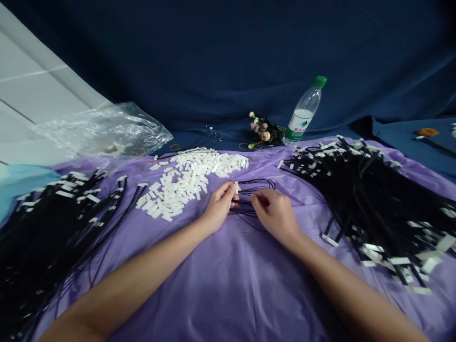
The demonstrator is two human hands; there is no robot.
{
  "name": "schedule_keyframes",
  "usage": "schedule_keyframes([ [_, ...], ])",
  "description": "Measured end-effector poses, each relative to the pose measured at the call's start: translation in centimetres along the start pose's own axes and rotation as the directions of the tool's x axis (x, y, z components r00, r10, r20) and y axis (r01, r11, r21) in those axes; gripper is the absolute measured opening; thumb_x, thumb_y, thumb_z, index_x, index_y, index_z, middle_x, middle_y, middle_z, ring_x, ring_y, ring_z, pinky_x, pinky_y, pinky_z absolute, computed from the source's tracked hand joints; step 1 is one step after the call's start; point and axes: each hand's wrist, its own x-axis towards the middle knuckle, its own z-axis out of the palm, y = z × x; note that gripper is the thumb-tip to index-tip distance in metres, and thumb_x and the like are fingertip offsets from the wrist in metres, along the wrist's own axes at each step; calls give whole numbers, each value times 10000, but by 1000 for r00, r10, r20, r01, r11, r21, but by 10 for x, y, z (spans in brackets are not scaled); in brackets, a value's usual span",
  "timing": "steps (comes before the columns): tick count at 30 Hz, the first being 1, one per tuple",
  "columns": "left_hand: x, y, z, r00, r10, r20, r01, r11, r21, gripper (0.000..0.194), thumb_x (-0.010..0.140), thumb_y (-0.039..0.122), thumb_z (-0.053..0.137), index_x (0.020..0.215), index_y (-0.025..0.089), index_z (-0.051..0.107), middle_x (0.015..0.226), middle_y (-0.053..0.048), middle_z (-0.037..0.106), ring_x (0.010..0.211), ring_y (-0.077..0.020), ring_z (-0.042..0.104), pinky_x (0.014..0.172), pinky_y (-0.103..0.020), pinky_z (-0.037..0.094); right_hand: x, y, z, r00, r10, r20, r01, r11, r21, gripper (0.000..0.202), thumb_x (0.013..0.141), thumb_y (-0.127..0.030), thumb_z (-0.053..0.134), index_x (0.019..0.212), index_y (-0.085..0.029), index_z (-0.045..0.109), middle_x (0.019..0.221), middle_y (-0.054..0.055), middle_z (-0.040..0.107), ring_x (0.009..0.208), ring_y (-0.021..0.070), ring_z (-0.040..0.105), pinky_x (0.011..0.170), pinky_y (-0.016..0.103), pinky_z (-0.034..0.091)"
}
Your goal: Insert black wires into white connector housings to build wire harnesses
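My left hand (223, 204) is closed, pinching a small white plastic connector (237, 188) between thumb and fingers. Thin black wires (258, 183) run from the connector and loop to the right. At their right side my right hand (276, 211) has its fingers curled and pressed together on the wires; the exact strand in its pinch is hard to make out. Just left of my hands lies a loose heap of white connectors (192, 175) on the purple cloth (213, 280).
Black wire bundles with white connectors lie at left (46, 237) and right (363, 190). Behind stand a water bottle (301, 116) with a green cap and artificial flowers (263, 130). A clear plastic bag (117, 128) sits at back left, with rubber bands (175, 147) nearby.
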Motion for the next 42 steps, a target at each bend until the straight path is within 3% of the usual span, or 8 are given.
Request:
schedule_keyframes([
  [7,-3,4,3,998,-41,-57,42,999,22,393,763,560,610,891,189,580,676,41,493,460,-29,461,385,-139,198,1,-4,-2,1000,2,18,-3,1000,29,216,873,-289,491,699,-182,562,654,0,587,556,114,475,531,233,300],
  [13,-5,4,6,999,23,-36,-24,1000,-14,392,727,539,660,827,167,589,643,44,484,485,-32,444,474,-148,355,0,0,1,999,-45,10,45,998,34,255,913,-305,446,714,-190,556,598,-20,546,532,110,476,509,228,306],
  [20,-13,3,12,996,93,-7,-93,996,-18,383,729,528,660,796,163,566,674,30,504,605,-74,501,559,-178,426,-7,-3,1,986,-168,-5,167,982,-85,153,898,-295,520,879,-208,644,839,24,663,715,156,592,555,239,329],
  [32,-45,24,30,981,194,-5,-194,980,35,387,747,541,620,800,170,523,701,22,512,619,-92,492,549,-193,393,-22,-15,-10,926,-366,-90,346,921,-180,245,940,-306,465,830,-199,657,788,25,645,674,149,586,558,237,346],
  [36,-66,46,31,959,283,-2,-281,953,115,331,769,493,624,770,171,545,678,22,477,651,-102,473,562,-190,374,-24,-19,-26,897,-408,-173,368,903,-221,246,928,-353,485,986,-196,665,947,77,658,869,208,599,761,301,435],
  [37,-74,52,32,942,335,13,-331,925,187,313,800,485,593,782,175,552,679,21,475,653,-104,470,570,-193,374,-24,-21,-30,889,-393,-234,351,915,-201,284,904,-377,517,1065,-180,644,1042,109,641,979,243,576,852,349,431],
  [39,-95,65,37,908,409,92,-417,856,305,290,853,468,530,807,182,556,684,20,480,631,-102,449,564,-202,354,-24,-25,-38,908,-258,-330,276,961,10,461,836,-424,587,1202,-144,573,1240,166,554,1179,302,475,1000,444,364],
  [42,-130,78,44,856,437,275,-515,763,391,250,869,425,528,875,183,593,653,26,479,599,-96,421,581,-217,335,-28,-27,-49,980,-13,-200,98,900,425,542,836,-532,523,1192,-125,568,1220,190,579,1159,312,527,982,486,403],
])
